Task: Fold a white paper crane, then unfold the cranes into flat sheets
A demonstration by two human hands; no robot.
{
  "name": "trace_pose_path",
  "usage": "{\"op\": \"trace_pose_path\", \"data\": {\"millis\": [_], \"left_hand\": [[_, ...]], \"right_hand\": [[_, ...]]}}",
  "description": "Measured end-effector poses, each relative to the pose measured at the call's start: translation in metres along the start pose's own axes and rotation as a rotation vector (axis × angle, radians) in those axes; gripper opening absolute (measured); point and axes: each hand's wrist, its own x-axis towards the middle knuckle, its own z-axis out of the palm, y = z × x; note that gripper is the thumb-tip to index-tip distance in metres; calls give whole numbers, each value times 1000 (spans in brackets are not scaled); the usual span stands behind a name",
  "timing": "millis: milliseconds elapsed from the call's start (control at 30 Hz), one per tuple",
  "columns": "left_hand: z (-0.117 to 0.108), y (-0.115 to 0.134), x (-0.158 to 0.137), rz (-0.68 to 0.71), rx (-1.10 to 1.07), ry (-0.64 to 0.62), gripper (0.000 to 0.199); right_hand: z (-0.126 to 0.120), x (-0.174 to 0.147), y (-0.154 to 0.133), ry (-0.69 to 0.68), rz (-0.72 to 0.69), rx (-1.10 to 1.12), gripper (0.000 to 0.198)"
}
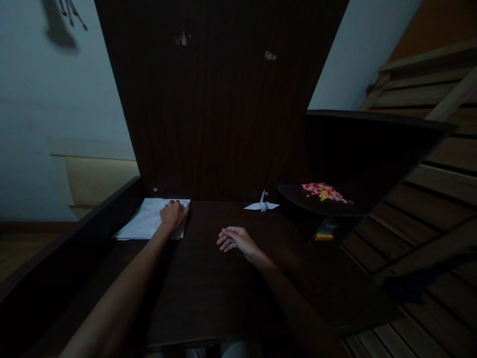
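Note:
On the left of the dark wooden desk lies a small stack of white paper (143, 219), its sheets slightly out of line. My left hand (173, 215) rests on the stack near its far right corner, fingers curled and pinching at the paper's edge. The fingertips are partly hidden and dim. My right hand (235, 239) hovers over or lies on the middle of the desk, fingers loosely bent and apart, with nothing in them. Beyond it, a white origami crane (263, 205) stands near the back panel, wings spread.
A raised corner shelf (294, 193) on the right bears a pile of small pink, red and yellow pieces (323, 192). Beneath it sits a blue and yellow item (325, 231). A low side board (74, 243) edges the desk's left; wooden slats (413, 209) stand at the right.

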Motion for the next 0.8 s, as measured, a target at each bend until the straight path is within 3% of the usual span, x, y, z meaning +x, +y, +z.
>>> {"op": "trace_pose_path", "data": {"millis": [100, 233, 467, 667, 800], "left_hand": [[-4, -11, -2, 58, -66, 57, 63], [0, -31, -8, 62, 66, 129, 63], [29, -48, -10, -126, -67, -95, 83], [31, -44, -6, -161, -88, -126, 87], [33, -44, -3, -147, -96, -82, 96]], "right_hand": [[0, 0, 0, -6, -12, -8, 34], [1, 0, 1, -18, -16, -23, 35], [2, 1, 3, -43, -16, -45, 38], [2, 0, 4, -35, -11, -76, 37], [-1, 3, 6, -44, -35, -102, 36]]}}
